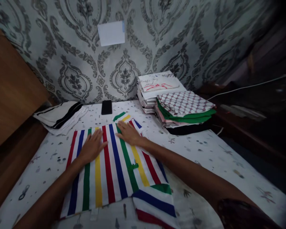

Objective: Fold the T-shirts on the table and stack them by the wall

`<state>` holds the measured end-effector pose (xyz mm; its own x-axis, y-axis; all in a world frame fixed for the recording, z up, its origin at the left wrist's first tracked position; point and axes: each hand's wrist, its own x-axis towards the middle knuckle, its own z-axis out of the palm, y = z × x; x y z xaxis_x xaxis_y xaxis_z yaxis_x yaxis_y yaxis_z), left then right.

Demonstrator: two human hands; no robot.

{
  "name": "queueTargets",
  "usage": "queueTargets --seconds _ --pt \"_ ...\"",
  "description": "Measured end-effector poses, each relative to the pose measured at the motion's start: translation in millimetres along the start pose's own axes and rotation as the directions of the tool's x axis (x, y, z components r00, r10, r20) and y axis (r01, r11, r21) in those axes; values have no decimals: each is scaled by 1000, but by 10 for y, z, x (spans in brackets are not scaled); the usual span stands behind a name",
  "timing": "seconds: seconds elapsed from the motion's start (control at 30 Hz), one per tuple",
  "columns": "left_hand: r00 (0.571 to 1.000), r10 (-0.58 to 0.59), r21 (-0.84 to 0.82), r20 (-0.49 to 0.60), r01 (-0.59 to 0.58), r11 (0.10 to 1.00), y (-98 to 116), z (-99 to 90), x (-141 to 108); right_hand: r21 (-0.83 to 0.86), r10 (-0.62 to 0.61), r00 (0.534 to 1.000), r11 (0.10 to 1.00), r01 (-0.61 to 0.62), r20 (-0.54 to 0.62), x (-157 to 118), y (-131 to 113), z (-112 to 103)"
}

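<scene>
A shirt [118, 168] striped in red, blue, green, yellow and white lies spread on the printed white sheet [193, 152]. It bears a small green emblem [134, 166], and a sleeve [154, 202] sticks out at its near right corner. My left hand [92, 148] rests flat on the shirt's upper left part, fingers stretched out. Pressed flat near the far edge, beside a second sleeve [126, 117], is my right hand [127, 133], fingers extended. Neither hand grips anything.
Folded cloths lie in stacks at the back right, one topped by white fabric [157, 82], another by patterned fabric [186, 103]. At the back are a black phone [106, 107] and a folded black-and-white cloth [62, 114]. A brown wooden piece [11, 86] stands left; patterned wallpaper rises behind.
</scene>
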<state>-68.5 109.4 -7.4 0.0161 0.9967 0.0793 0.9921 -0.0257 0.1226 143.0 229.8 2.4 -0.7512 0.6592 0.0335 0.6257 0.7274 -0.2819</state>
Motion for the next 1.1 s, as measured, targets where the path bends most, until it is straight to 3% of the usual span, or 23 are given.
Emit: queueTargets --seconds 0.07,0.17,0.27,0.37,0.47,0.6,0.7,0.77,0.87,0.97,1.1 --pt "992 -126 55 18 124 991 -258 -60 -59 -46 114 993 992 -114 1 -39 189 -87" --pt "966 -258 114 11 255 960 -615 -179 -154 -74 170 985 983 -169 0 -68 384 -145" --pt "944 -330 124 15 326 937 -747 -273 -210 -64 169 986 984 -169 1 -62 448 -141" --pt "934 -358 112 -7 356 928 -621 -347 -249 -25 155 988 988 -155 -2 -54 429 -154" --pt "952 -302 67 -56 306 950 -257 -375 -348 10 139 986 990 -139 -96 -125 261 -134" --pt "999 -29 -64 32 31 997 384 -295 -612 76 -56 988 995 67 -141 -458 -170 51" --pt "988 109 -79 104 -101 992 613 -238 -860 87 -142 983 984 153 -119 -817 -327 167" --pt "989 70 -43 130 -65 997 555 -240 -1024 69 -91 987 993 101 -134 -1041 -254 168" --pt "991 -47 11 125 46 999 278 -285 -1254 56 12 985 998 -2 -174 -1317 0 101" --pt "993 -89 43 77 85 995 26 -324 -1448 58 87 971 995 -76 -224 -1554 179 46" --pt "995 -100 53 32 98 994 -87 -340 -1590 89 73 951 995 -48 -302 -1946 112 -28"
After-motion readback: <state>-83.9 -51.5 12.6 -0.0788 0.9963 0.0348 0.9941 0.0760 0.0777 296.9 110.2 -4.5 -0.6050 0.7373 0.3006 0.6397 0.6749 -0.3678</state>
